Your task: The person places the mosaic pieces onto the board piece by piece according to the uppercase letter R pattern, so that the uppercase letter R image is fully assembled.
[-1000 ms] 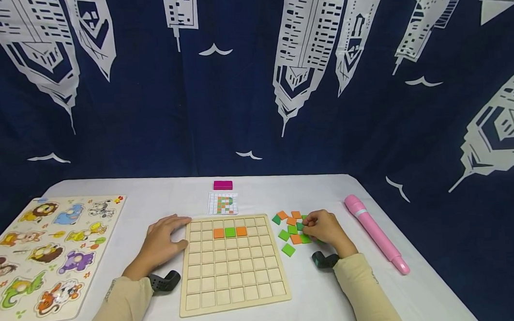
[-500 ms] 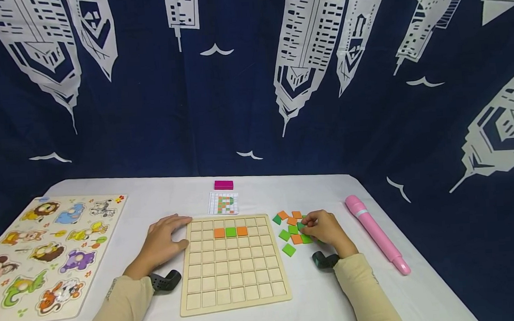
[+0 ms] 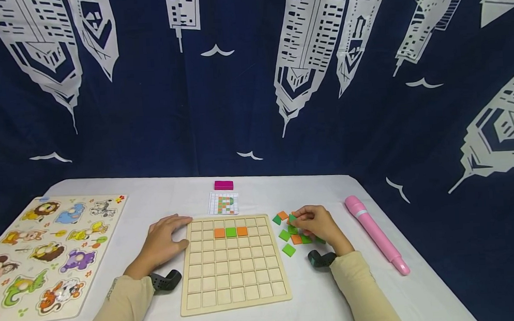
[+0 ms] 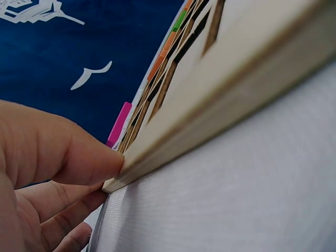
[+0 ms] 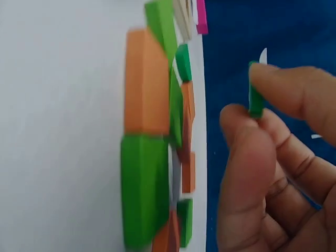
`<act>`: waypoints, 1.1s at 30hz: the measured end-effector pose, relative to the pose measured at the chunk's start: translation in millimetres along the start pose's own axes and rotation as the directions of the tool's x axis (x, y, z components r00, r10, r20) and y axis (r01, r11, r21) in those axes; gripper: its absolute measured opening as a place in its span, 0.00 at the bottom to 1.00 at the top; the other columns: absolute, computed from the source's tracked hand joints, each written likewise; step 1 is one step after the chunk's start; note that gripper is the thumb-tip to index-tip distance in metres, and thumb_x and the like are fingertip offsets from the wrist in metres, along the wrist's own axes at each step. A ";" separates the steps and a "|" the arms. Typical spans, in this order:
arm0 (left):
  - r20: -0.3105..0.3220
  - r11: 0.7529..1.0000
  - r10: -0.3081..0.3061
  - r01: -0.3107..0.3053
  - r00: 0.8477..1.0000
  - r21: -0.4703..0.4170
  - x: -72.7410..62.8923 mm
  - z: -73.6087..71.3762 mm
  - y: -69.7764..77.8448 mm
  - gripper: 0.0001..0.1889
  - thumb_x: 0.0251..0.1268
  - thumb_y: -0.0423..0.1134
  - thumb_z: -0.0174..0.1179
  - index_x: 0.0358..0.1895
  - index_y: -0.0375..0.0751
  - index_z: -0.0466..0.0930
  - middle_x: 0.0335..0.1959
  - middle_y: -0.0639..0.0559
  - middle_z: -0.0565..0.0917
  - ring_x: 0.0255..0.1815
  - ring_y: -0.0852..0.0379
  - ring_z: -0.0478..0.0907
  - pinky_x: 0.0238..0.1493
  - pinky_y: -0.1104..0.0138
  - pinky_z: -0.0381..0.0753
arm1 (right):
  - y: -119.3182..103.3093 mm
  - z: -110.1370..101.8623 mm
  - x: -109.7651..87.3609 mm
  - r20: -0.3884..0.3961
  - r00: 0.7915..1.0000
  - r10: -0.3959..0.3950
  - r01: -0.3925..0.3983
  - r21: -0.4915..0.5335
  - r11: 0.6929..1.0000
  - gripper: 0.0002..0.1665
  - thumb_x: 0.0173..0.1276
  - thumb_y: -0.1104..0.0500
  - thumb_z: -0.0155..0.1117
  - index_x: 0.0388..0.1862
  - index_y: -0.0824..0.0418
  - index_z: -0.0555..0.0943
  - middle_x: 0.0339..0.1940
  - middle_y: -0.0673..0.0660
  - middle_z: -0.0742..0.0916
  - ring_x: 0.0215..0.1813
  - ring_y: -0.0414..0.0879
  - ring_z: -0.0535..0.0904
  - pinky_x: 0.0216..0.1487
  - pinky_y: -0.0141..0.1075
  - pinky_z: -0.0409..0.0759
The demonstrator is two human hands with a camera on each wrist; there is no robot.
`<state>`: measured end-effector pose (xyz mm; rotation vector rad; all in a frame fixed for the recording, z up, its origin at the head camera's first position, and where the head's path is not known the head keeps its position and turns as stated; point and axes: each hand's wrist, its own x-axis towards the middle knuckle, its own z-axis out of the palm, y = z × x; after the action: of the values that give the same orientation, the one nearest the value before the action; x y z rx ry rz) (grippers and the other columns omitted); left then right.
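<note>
A pale wooden grid board (image 3: 223,296) lies in front of me in the head view, with two orange tiles and one light green tile (image 3: 230,232) in a row near its top. My left hand (image 3: 160,245) rests at the board's upper left edge, thumb and fingertips touching its rim (image 4: 152,157) in the left wrist view. Over a loose pile of orange and green tiles (image 3: 289,249), my right hand (image 3: 323,226) pinches a small dark green tile (image 5: 255,97) between thumb and fingers. That tile is held on edge above the table, and its full outline is hard to make out.
A printed pattern card (image 3: 223,204) and a magenta block (image 3: 223,185) lie beyond the board. An animal puzzle board (image 3: 87,256) covers the table's left side. At the right lies a pink, pen-like stick (image 3: 379,236). A blue printed curtain (image 3: 158,112) hangs behind.
My right hand has lifted slightly and moved left over the pile, with the dark green tile now between its fingertips. The left hand and the board stay in place.
</note>
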<state>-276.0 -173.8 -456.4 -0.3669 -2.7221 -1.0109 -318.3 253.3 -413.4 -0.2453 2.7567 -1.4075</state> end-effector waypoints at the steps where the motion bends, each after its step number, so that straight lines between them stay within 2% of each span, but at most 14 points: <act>1: -0.001 1.000 0.001 -0.001 1.000 0.001 0.0 -0.2 -0.1 0.30 0.59 0.34 0.67 0.68 0.33 0.83 0.70 0.35 0.82 0.78 0.29 0.68 0.77 0.34 0.58 | -1.2 2.2 1.4 0.007 1.000 0.001 -0.001 0.025 1.000 0.14 0.70 0.64 0.76 0.49 0.71 0.87 0.32 0.52 0.90 0.27 0.41 0.81 0.26 0.30 0.80; 6: -0.001 1.000 -0.002 0.002 1.000 -0.003 -0.3 -0.3 -0.5 0.30 0.59 0.34 0.68 0.68 0.32 0.83 0.69 0.34 0.83 0.78 0.29 0.68 0.77 0.34 0.57 | -9.0 13.8 5.8 0.077 0.996 -0.054 0.050 0.054 0.997 0.14 0.70 0.65 0.74 0.50 0.73 0.87 0.33 0.53 0.90 0.30 0.42 0.83 0.31 0.32 0.85; 14: 0.007 1.000 -0.009 0.009 1.000 -0.005 -0.7 0.0 0.7 0.30 0.59 0.34 0.68 0.68 0.32 0.82 0.70 0.35 0.82 0.79 0.29 0.68 0.78 0.34 0.57 | -25.0 34.3 10.9 0.154 0.983 -0.103 0.098 0.037 0.994 0.14 0.69 0.63 0.76 0.48 0.72 0.87 0.32 0.52 0.89 0.29 0.42 0.81 0.30 0.35 0.84; 18: 0.012 1.000 -0.014 0.014 1.000 -0.009 -1.0 -0.5 1.5 0.30 0.59 0.34 0.68 0.69 0.32 0.82 0.70 0.35 0.82 0.79 0.29 0.67 0.78 0.34 0.56 | -32.4 43.4 14.4 0.175 0.979 -0.107 0.108 0.006 0.994 0.12 0.69 0.63 0.77 0.47 0.70 0.88 0.31 0.52 0.89 0.28 0.42 0.80 0.30 0.35 0.84; 25: 0.013 1.000 -0.016 0.016 1.000 -0.007 -0.6 -1.0 2.1 0.30 0.59 0.34 0.67 0.69 0.33 0.82 0.70 0.35 0.82 0.79 0.29 0.67 0.78 0.34 0.56 | -47.1 54.9 18.2 0.241 0.965 -0.105 0.106 0.007 0.994 0.09 0.67 0.66 0.78 0.43 0.69 0.89 0.29 0.50 0.87 0.25 0.41 0.77 0.28 0.32 0.80; 33: 0.013 1.000 -0.015 0.015 1.000 -0.004 0.1 -0.4 1.2 0.30 0.59 0.34 0.67 0.69 0.33 0.82 0.70 0.35 0.82 0.79 0.29 0.67 0.78 0.34 0.56 | -58.8 64.9 24.9 0.281 0.956 -0.088 0.129 -0.132 0.983 0.06 0.65 0.65 0.80 0.39 0.63 0.90 0.27 0.48 0.87 0.22 0.39 0.75 0.27 0.30 0.78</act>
<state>-275.7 -173.2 -455.3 -0.3550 -2.7384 -1.0219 -328.9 163.5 -403.1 -0.5606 2.6518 -1.0898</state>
